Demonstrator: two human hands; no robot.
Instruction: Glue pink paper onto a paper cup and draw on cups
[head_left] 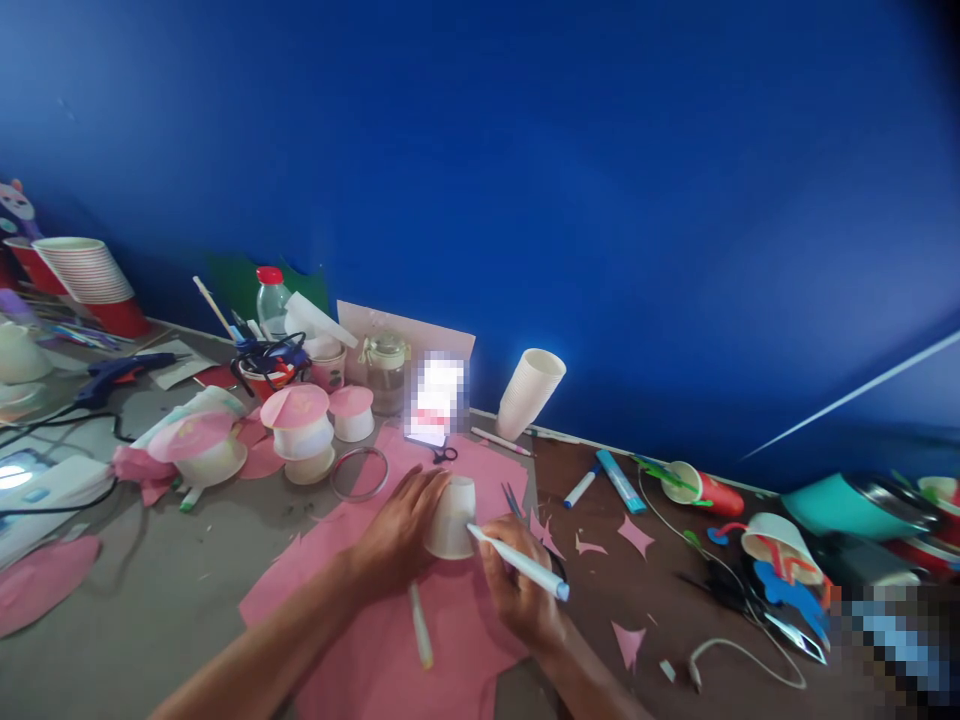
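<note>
A white paper cup stands upside down on the pink paper. My left hand is closed around the cup's left side and steadies it. In my right hand is a white marker pen with a light blue end, its tip touching or very close to the cup's right side. Below the cup lies another slim pen with a yellow end. Scissors lie partly hidden behind my right hand. A phone with a bright, blurred screen leans beyond the cup.
Pink-topped cup shapes and a round metal ring sit to the left, with a glue gun farther out. A cup stack stands by the blue wall. Pink scraps, a white cable and a teal bottle lie right.
</note>
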